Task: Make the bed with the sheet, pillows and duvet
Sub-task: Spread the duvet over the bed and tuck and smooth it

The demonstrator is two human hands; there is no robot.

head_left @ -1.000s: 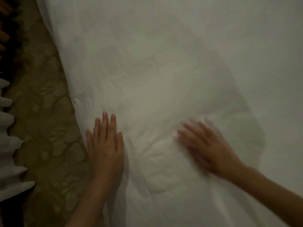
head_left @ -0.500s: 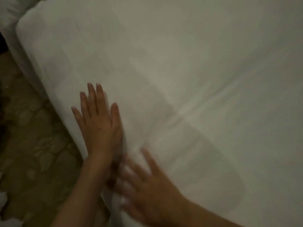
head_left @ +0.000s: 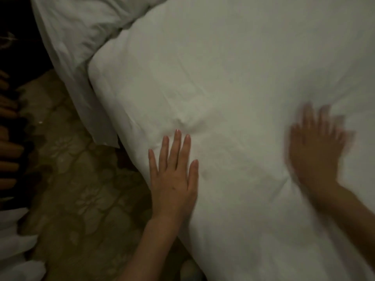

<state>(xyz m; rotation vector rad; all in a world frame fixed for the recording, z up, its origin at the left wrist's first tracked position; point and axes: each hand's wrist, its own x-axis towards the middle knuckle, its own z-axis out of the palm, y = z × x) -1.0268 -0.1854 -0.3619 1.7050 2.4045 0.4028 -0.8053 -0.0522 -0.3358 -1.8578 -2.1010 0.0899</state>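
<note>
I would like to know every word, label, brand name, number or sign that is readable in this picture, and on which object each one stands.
None: no readable text appears anywhere.
White bed cover: plain, no label or tag visible.
Pillow: plain white, no print.
Patterned floor: floral shapes only, no letters.
Left hand and right hand: flat on the cover, bearing nothing written; the right is motion-blurred.

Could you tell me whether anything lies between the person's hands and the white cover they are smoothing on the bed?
Nothing visible does: the left hand lies flat on the white cover, and the blurred right hand is spread on it too.
</note>
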